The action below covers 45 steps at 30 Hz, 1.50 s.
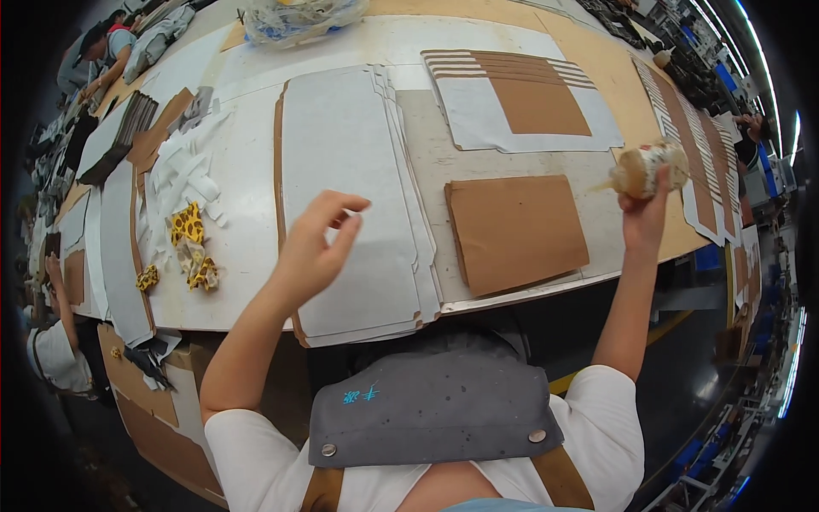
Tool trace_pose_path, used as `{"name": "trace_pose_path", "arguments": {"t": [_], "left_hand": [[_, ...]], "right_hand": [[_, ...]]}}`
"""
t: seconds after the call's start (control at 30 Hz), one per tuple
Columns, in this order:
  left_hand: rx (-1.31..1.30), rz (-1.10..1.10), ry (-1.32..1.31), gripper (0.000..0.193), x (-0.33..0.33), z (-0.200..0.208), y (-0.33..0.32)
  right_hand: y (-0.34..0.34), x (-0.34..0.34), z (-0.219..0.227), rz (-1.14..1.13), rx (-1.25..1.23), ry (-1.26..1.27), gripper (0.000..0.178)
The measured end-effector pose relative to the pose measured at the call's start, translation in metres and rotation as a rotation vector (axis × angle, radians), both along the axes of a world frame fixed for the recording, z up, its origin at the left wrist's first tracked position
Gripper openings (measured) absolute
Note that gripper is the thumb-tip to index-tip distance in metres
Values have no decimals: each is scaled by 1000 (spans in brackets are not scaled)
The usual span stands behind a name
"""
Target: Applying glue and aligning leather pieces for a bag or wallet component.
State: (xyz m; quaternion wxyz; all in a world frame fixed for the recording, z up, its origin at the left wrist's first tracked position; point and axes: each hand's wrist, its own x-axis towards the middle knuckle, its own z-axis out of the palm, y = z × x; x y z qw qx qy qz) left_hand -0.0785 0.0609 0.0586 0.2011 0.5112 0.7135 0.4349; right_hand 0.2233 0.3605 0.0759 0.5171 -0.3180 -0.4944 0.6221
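Observation:
My left hand (324,247) hovers over a stack of long white sheets (345,145) with brown edges. Its fingers are loosely curled and apart from the thumb, with nothing between them. Out to the right, my right hand (646,213) is wrapped round a stained, yellowish bottle (653,166). The bottle is tilted, with a thin tip pointing left, and slightly blurred. Between my hands lies a pile of brown rectangular pieces (518,232). Behind that pile, white pieces (525,102) with brown panels lie fanned in overlapping steps.
White scraps (183,175) and yellow spotted cloth bits (188,226) lie on the left of the table. A clear plastic bag (300,19) sits at the far edge. More striped brown-and-white pieces (693,145) hang over the right side. Other people (107,51) work at the left.

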Motion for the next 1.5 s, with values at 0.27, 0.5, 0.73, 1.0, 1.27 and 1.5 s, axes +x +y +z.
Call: {"name": "trace_pose_path", "arguments": {"t": [0.27, 0.5, 0.73, 1.0, 1.27, 1.5], "left_hand": [[42, -268, 430, 35, 97, -48, 59], [40, -115, 513, 38, 124, -68, 84], [73, -185, 465, 28, 155, -60, 119], [86, -369, 422, 22, 165, -54, 110], [9, -466, 477, 25, 182, -62, 98], [20, -328, 502, 27, 175, -60, 97]], "right_hand": [[-51, -90, -19, 374, 408, -165, 44], [-50, -102, -34, 423, 621, -201, 50], [-39, -86, -15, 216, 465, -61, 42], [-21, -57, -17, 27, 429, -71, 49], [-26, -63, -20, 129, 365, -63, 46], [-34, -66, -20, 223, 337, -84, 46]]}}
